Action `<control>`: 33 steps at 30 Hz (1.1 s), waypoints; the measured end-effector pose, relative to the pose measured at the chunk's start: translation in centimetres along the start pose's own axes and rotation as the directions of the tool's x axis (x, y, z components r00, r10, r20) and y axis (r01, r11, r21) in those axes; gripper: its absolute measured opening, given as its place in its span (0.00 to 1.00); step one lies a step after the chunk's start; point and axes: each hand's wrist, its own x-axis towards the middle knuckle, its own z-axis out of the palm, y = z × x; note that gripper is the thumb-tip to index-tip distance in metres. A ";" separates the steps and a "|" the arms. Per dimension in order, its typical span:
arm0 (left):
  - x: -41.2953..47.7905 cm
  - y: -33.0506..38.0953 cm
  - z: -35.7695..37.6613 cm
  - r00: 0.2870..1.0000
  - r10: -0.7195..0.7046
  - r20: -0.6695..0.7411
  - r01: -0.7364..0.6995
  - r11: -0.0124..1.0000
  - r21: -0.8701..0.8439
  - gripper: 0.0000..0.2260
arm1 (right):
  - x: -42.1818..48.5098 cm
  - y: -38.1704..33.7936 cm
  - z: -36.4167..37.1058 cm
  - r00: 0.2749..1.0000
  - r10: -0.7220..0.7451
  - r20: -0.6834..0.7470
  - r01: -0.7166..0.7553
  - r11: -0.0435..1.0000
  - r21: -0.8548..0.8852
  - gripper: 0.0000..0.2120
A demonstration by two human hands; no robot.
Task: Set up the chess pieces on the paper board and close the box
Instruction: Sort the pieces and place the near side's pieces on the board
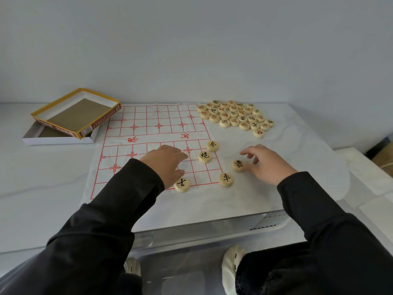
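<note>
The left hand (165,165) is hovering palm-down over the paper board (148,133), fingers relaxed and holding nothing. The right hand (269,165) is resting with loose fingers just beside a black-marked piece (239,166) (off the grid's right edge). The unplaced pieces (236,116) are lying heaped far right, and the open box (57,142) is sitting far left on the bench (42,188).

We record a white board (148,133) ruled with a red grid, with red cross marks at some crossings and two red characters across the unruled middle band. The pieces (235,116) are pale cream discs; those in the heap carry red or black characters, and the five lying apart carry black ones. The lid (96,122) is yellow outside with red print, white on its inner walls and brown on its floor. The base (57,141) is white. The table (42,177) is white, the wall (191,50) pale grey, the sleeves (119,199) black.
</note>
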 end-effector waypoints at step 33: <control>-0.9 -1.6 -0.8 0.979 -0.168 0.116 0.173 0.984 -0.031 0.23 | -2.0 -9.1 3.9 0.940 -0.325 0.107 0.324 0.946 0.028 0.14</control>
